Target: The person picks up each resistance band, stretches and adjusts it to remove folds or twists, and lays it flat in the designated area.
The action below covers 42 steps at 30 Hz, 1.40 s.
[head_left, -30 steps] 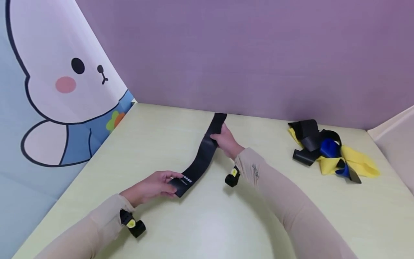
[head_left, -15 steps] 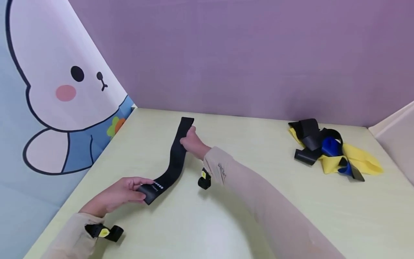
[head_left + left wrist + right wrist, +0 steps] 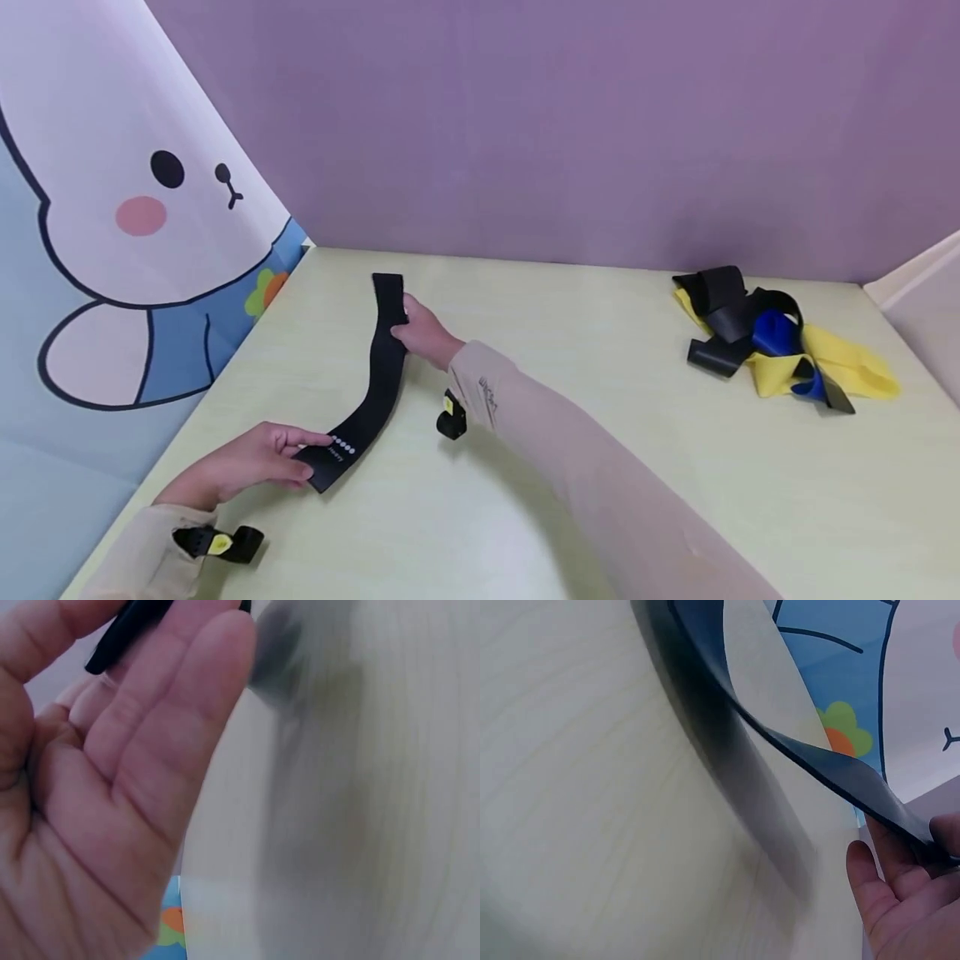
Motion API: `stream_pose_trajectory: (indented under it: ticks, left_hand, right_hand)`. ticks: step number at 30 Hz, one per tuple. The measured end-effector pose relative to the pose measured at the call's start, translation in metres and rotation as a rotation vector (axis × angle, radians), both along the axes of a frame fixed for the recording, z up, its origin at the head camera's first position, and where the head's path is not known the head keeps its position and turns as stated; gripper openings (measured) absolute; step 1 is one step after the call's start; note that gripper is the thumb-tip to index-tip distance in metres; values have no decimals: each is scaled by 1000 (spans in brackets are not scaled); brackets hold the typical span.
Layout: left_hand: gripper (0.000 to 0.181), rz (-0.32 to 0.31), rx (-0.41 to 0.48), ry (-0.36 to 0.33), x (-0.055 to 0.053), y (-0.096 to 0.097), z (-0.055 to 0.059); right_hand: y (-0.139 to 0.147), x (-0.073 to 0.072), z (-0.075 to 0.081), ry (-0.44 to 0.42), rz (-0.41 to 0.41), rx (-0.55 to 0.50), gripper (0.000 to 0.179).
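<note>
A black resistance band (image 3: 384, 367) with white dots and small lettering near its close end is held between both hands, sagging in a curve above the table. My left hand (image 3: 243, 462) pinches the near end between thumb and fingers. Farther up the strip, my right hand (image 3: 429, 331) grips its right edge, thumb on top. In the right wrist view the band (image 3: 817, 761) runs edge-on over its shadow to the right hand (image 3: 911, 892). Only a dark edge of the band (image 3: 131, 634) shows past the left hand (image 3: 112, 780) in the left wrist view.
A heap of black, blue and yellow bands (image 3: 776, 333) lies at the back right of the pale table (image 3: 600, 358). Behind stands a purple wall (image 3: 525, 133). A panel with a cartoon animal (image 3: 142, 217) borders the left side. Each wrist wears a black strap.
Both hands have carried the black band leftward across the table and slightly nearer, with their grip kept. The heap of bands has stayed where it lies.
</note>
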<state>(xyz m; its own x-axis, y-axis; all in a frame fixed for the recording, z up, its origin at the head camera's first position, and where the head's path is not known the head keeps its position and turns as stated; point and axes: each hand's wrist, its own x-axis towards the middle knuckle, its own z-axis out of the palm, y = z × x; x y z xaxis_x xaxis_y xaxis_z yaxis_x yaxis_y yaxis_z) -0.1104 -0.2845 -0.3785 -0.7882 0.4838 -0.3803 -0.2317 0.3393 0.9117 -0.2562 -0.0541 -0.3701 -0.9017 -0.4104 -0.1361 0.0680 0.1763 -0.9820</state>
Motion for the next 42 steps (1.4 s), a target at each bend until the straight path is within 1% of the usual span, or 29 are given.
stream_pose_trajectory:
  ticks: [2, 4, 7, 9, 11, 14, 17, 20, 24, 26, 30, 33, 37, 40, 42]
  left_hand:
    - [53, -17, 1, 6, 1, -1, 0]
    - [51, -46, 16, 6, 2, -2, -1]
    - [45, -87, 39, -6, 2, -3, -4]
    - [42, -108, 36, -19, 2, -2, -5]
    - [39, -128, 18, -30, 2, 0, -7]
    - [36, -173, -16, -37, 2, 4, -8]
    - [34, -217, -22, -36, 2, 5, -8]
    - [33, -241, -14, -38, 3, 6, -8]
    - [34, -257, -4, -49, 3, 7, -8]
    - [35, -259, -11, -63, 3, 7, -8]
    - [38, -261, -39, -122, 5, 8, -7]
    - [41, -260, -72, -162, 5, 11, -2]
    - [37, -267, -172, -131, 5, 12, 6]
    - [37, -249, -252, -103, 3, 15, 12]
    - [40, -231, -292, -94, -2, 20, 16]
  right_hand:
    - [-2, 0, -2, -14, 4, -24, 52]
    - [-4, 0, -4, -25, 3, -27, 48]
    - [-4, 0, -7, -40, 1, -23, 46]
    - [-4, 1, -9, -47, -1, -10, 46]
    - [-4, 1, -12, -45, 5, 8, 49]
    - [-3, 0, -15, -34, 17, 63, 55]
    - [-2, -3, -19, -12, 32, 121, 61]
    - [-1, -5, -20, 12, 23, 163, 68]
    - [2, -8, -19, 8, -8, 156, 76]
    - [5, -9, -19, 2, -13, 151, 77]
    - [17, -10, -21, 48, -4, 196, 74]
    - [30, -12, -19, 101, -2, 235, 71]
    - [49, -16, -13, 155, -2, 270, 66]
    - [65, -18, -8, 199, 29, 312, 57]
    - [75, -19, -3, 237, 58, 348, 49]
